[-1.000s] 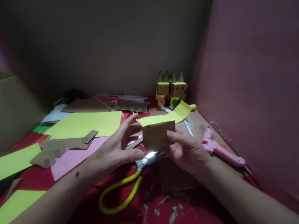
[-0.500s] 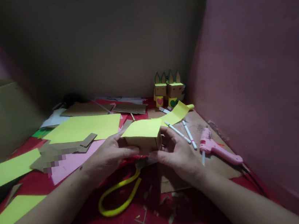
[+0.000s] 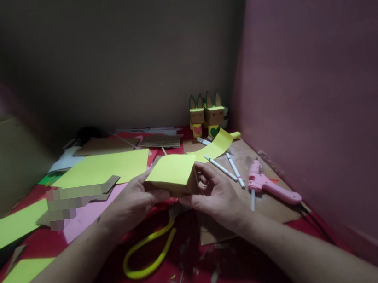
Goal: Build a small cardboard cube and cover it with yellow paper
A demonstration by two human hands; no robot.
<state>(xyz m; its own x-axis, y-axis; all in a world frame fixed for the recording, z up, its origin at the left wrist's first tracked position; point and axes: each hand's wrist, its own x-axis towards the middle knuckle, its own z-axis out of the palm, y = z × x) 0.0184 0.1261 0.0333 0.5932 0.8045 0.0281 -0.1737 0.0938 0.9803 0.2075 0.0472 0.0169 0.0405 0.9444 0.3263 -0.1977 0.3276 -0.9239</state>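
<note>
A small cardboard box point(image 3: 172, 171) with a yellow paper top is held up between both hands. My left hand point(image 3: 134, 204) grips its left side, thumb along the front face. On the right side, my right hand point(image 3: 217, 193) has its fingers curled at the box, with the thumb low near the front corner. Below the box lie scissors with a yellow handle point(image 3: 147, 273); their blades are partly hidden. Behind, a curved strip of yellow paper point(image 3: 216, 148) rests beside white markers point(image 3: 221, 168).
A pink glue gun point(image 3: 271, 186) lies on a cardboard sheet point(image 3: 281, 210) at the right. Two cardboard figures point(image 3: 206, 116) stand at the back. Yellow sheets point(image 3: 108, 166), pink paper point(image 3: 90, 215) and cardboard scraps spread across the left. Walls rise behind and to the right.
The box has tipped towards me, showing more of its yellow top and less of its front face. Both hands still hold it. The whole view has shifted slightly.
</note>
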